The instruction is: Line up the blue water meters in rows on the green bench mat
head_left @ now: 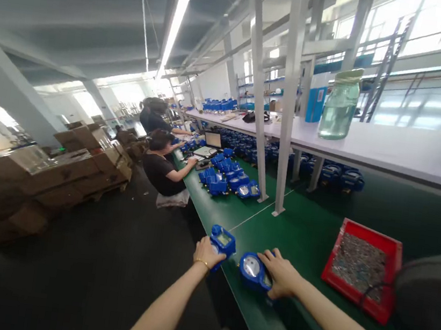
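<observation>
The person stands at the near end of a long green worktop (pixel 308 236), both arms reaching forward. The left hand (pixel 208 252) is wrapped over the near side of a blue plastic water meter with a rectangular display housing (pixel 223 239), which sits right at the worktop's front edge. The right hand (pixel 279 274) lies over the right side of a second blue plastic water meter with a round glass dial (pixel 252 269), fingers curled across its body; this one also rests on the worktop, just beside the first but apart from it. The hands are separate, each closed on its own meter.

To handle the two units well, a firm hold on the bodies rather than the dial glass seems wise, and the left meter is best kept from tipping off the edge it sits so near. Moving them level would keep the dial face from scraping the mat.

To the right, a red plastic tray of small metallic parts (pixel 361 267) rests on the worktop, well apart from the hands. Further along, a cluster of blue meters (pixel 226 179) lies in front of a seated co-worker in a dark shirt (pixel 163 171), with an open laptop (pixel 212 141) nearby. A large green-tinted glass jar (pixel 340 105) stands on the white upper shelf (pixel 409 149). Brown cardboard boxes (pixel 61 171) are stacked on the floor at left.
</observation>
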`<state>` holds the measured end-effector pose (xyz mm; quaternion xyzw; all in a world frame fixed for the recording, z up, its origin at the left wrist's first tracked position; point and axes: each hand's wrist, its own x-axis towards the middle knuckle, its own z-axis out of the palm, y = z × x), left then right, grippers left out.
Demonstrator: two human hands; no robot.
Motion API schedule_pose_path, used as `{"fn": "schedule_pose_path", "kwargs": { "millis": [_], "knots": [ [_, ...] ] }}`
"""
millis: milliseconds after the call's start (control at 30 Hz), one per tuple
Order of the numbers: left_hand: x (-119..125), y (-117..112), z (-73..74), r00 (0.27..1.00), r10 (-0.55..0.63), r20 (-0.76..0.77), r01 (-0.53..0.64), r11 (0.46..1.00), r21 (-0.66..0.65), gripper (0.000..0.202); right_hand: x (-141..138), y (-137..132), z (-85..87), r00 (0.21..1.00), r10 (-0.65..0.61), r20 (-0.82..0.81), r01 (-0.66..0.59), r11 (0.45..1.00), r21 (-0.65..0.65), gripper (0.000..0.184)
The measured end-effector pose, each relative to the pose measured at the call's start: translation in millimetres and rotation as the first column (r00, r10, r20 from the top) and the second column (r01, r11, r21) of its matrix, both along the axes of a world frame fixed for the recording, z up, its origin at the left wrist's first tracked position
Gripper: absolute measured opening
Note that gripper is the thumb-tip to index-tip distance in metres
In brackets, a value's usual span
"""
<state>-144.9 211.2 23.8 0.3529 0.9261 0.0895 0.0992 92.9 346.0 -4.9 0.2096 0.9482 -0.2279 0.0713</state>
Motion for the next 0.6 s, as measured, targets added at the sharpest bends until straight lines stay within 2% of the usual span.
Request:
{"fn": "schedule_pose_path", "kwargs": {
  "millis": [200, 300, 367, 467, 533, 600],
  "knots": [
    [-138, 133, -21.0, 0.993, -0.103, -0.052, 0.102, 0.995, -0.013, 0.072, -152, 68, -19.3, 0.997, 0.074, -0.006, -0.073, 0.994, 0.084, 0.119],
    [-197, 192, -36.0, 0.985, -0.159, -0.061, 0.158, 0.987, -0.031, 0.072, -224, 109, -23.9, 0.989, 0.143, 0.035, -0.146, 0.978, 0.148, 0.110],
    [-230, 222, -48.5, 0.975, -0.209, -0.076, 0.208, 0.978, -0.024, 0.073, -264, 136, -22.9, 0.982, 0.177, 0.068, -0.187, 0.963, 0.195, 0.100],
    [-266, 248, -71.2, 0.943, -0.315, -0.107, 0.321, 0.946, 0.045, 0.078, -303, 173, -18.5, 0.976, 0.206, 0.071, -0.218, 0.940, 0.263, 0.081],
    [-280, 250, -88.3, 0.922, -0.365, -0.128, 0.381, 0.913, 0.148, 0.080, -312, 191, -15.8, 0.984, 0.179, 0.027, -0.178, 0.934, 0.308, 0.063],
    [-288, 243, -104.3, 0.910, -0.387, -0.147, 0.413, 0.874, 0.256, 0.083, -311, 198, -14.7, 0.996, 0.081, -0.025, -0.068, 0.938, 0.340, 0.047]
  ]
}}
